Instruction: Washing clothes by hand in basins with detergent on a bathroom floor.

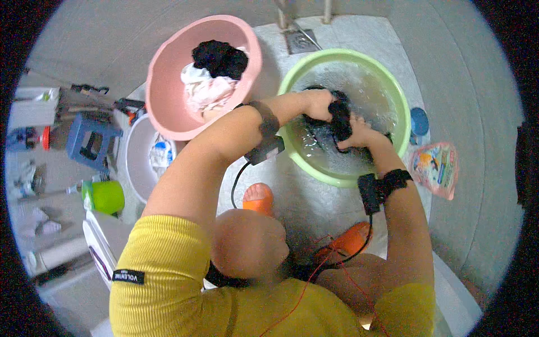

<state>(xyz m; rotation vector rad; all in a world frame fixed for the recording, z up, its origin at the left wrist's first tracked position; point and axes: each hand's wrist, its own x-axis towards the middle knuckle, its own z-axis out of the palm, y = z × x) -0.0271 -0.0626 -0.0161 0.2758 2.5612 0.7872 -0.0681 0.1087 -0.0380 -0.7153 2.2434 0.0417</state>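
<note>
A light green basin (405, 112) of sudsy water stands on the floor ahead of me. Both of my hands reach into it. My left hand (320, 105) is closed on a wet black cloth (340, 115), which rises bunched out of the water. On the right side of that bunch, my right hand (359, 133) grips it, thumb lower and fingers above. More dark fabric lies under the water around my hands, its shape hard to make out. What kind of garment it is does not show.
Left of the green basin, a pink basin (168, 84) holds black and pale clothes. A whitish bucket (136, 168), a blue stool (84, 140) and a green container (104, 196) stand farther left. At right are a detergent pouch (435, 168) and a blue object (419, 122). Behind is a floor drain (303, 41).
</note>
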